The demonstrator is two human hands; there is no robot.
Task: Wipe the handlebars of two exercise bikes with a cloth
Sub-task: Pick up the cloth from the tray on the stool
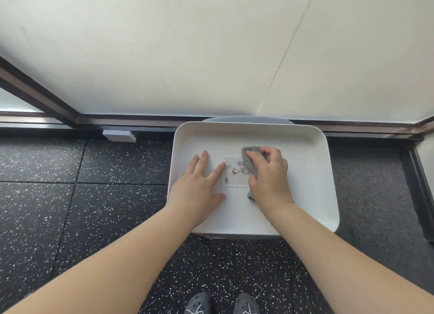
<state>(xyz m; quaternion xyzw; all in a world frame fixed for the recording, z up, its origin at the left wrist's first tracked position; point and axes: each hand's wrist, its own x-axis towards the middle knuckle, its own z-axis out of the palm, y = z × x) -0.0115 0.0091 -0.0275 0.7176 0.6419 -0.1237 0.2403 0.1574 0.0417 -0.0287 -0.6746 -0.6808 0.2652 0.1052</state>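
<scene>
A grey cloth (249, 159) lies inside a white rectangular tray (305, 149) in the middle of the view. My right hand (270, 175) is closed over the cloth and grips it, hiding most of it. My left hand (199, 184) rests flat on the tray's floor to the left, fingers spread, holding nothing. A small printed label (232, 170) sits on the tray floor between the two hands. No exercise bike or handlebar is in view.
The tray rests on a grey stand (246, 119) against a white wall. Black speckled rubber floor tiles (70, 208) lie all around. A small white box (119, 135) sits at the skirting on the left. My grey shoes (223, 304) show at the bottom.
</scene>
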